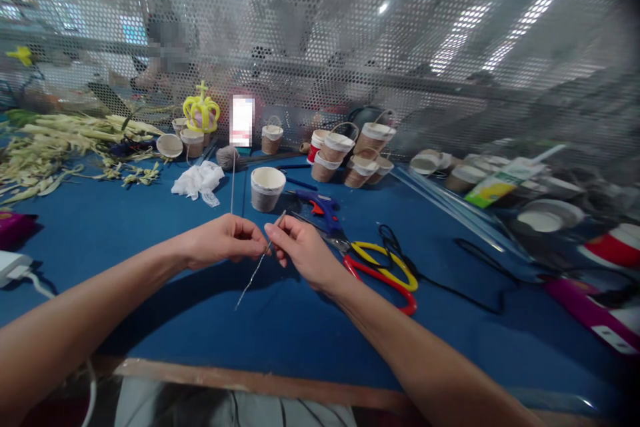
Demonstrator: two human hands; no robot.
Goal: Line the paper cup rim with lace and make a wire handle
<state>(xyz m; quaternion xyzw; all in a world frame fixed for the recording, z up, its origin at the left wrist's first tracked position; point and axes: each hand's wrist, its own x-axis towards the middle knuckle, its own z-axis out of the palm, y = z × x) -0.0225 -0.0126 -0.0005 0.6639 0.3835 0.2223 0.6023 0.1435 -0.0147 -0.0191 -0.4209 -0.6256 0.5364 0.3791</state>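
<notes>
My right hand (303,248) pinches a thin twisted wire (251,280) between thumb and fingers. Its upper end looks covered in grey-brown, while the lower part is bare, silvery and slants down to the left. Close beside it, my left hand (234,239) is closed, fingertips touching or nearly touching the wire. From a grey yarn ball (228,158), a taut strand of yarn (233,187) runs to my left hand; the fingers hide its end. A wrapped paper cup (267,190) stands just beyond the hands.
Red-and-yellow-handled pliers (383,267) and a blue glue gun (320,206) lie to the right. Behind are several small twine baskets (375,137), a crumpled white cloth (199,182), a lit phone (243,120) and a yellow crown (201,110). Dried husks (65,140) spread left.
</notes>
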